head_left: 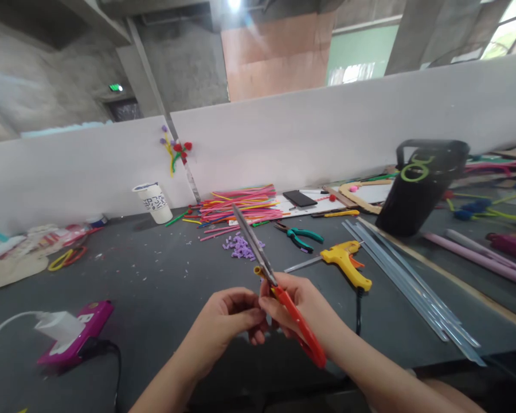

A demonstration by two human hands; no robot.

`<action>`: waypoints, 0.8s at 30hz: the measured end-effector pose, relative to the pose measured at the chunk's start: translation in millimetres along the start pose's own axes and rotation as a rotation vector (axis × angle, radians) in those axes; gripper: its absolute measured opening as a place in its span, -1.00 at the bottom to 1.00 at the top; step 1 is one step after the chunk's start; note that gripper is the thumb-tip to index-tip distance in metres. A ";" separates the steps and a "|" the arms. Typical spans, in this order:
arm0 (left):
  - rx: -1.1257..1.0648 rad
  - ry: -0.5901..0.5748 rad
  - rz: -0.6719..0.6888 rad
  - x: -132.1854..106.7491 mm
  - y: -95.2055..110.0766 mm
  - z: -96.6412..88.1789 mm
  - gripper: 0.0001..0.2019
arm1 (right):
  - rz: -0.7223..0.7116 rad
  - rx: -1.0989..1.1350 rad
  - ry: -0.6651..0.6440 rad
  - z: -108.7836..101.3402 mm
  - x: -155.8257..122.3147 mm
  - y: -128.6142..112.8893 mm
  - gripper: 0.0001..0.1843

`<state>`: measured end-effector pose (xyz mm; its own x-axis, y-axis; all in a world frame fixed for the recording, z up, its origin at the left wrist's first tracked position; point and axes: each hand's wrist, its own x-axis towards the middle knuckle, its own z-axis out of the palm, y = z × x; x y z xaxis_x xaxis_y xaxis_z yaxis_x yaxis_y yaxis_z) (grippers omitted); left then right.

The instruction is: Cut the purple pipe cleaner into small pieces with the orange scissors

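Red-handled scissors (297,321) lie across my right hand (309,295), which is closed round them, with the blades pointing up and away to the left. A small yellow, rolled-looking piece (258,271) pokes out beside the blades, above my right fingertips; its lower part is hidden. My left hand (230,315) is closed in a pinch against the right fingers, and whatever it grips is too hidden to name. Beyond the blades sits a pile of short purple pieces (241,246). Behind that pile lies a bundle of pink, red and yellow fuzzy stems (236,205).
Right of the hands lie teal-handled pliers (303,235), a yellow glue gun (346,264) with a cord, and clear glue sticks (413,281). A tilted-looking black bottle (419,192) stands behind. At left are a magenta power strip (79,335) and a white cup (155,203).
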<state>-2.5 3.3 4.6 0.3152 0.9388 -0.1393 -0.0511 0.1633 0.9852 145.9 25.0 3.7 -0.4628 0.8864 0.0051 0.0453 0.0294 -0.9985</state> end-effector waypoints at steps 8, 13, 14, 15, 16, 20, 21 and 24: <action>0.117 0.157 0.035 2.0 -1.3 1.4 -0.97 | 0.021 -0.145 0.109 2.0 0.8 1.3 -0.93; 0.163 0.173 0.033 2.7 -3.4 4.7 -0.95 | -0.007 -0.190 0.138 2.8 2.6 4.9 -0.92; 0.164 0.182 0.037 2.5 -2.9 4.7 -0.95 | -0.026 -0.199 0.134 1.7 2.9 6.2 -0.91; 0.158 0.195 0.046 2.2 -2.0 4.3 -0.96 | -0.051 -0.217 0.131 0.2 2.9 7.2 -0.89; 0.140 0.214 0.062 1.7 -1.0 3.2 -0.96 | -0.078 -0.251 0.132 -1.6 2.5 7.9 -0.86; 0.010 0.311 0.197 -2.3 4.4 -5.7 -0.95 | -0.158 -0.584 0.160 -8.0 -3.0 5.6 -0.76; -0.016 0.338 0.228 -3.7 5.7 -8.2 -0.95 | -0.172 -0.691 0.160 -8.6 -5.0 4.8 -0.73; -0.067 0.400 0.298 -7.7 8.8 -13.3 -0.95 | -0.231 -0.921 0.187 -8.0 -10.3 5.4 -0.64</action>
<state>-17.9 1.6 13.0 -0.1100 0.9881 0.1072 -0.1480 -0.1229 0.9813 157.9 19.7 -1.2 -0.4027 0.8703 0.2836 0.6839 0.4921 -0.5387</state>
